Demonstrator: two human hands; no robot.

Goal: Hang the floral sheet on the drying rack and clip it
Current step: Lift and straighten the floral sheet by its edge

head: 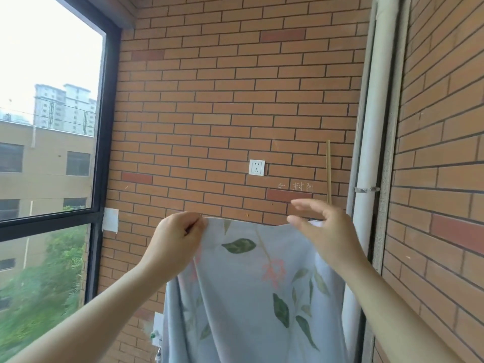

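Hands numbered 2, sheet 1. Left hand (178, 239) pinched the top-left edge of the floral sheet (251, 284), which hung near, before the far brick wall (235, 100), top edge running left-right, length dropping straight down. Right hand (322, 229), blurred, hovered at the top-right edge, thumb and fingers spread apart.

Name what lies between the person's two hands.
In the head view, the floral sheet's top edge spans the gap, from the left hand's pinch to the right hand's thumb; brick wall shows behind it.
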